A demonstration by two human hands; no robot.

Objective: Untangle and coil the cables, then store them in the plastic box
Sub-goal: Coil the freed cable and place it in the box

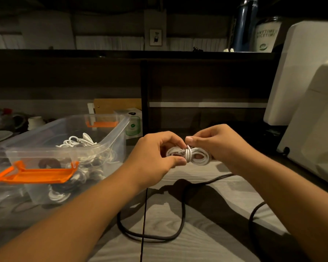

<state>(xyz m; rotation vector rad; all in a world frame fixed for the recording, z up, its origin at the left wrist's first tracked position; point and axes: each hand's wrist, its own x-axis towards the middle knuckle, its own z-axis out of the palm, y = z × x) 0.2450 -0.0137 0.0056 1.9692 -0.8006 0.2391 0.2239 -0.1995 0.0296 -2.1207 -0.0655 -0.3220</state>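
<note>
Holds a coiled white cable (201,159) between both hands at centre, just above the table (197,248). Pinches the wrapped middle of the coil with thumb and fingertips of the left hand (155,154). Grips the loops on the other side with the right hand (216,144), fingers curled behind them. At 9 o'clock from the hands, near but apart: clear, open-topped plastic box (110,135) with orange latch (34,174), holding more white cables (80,140). At 6 o'clock: black cable (183,210), looped loosely on the tabletop.
</note>
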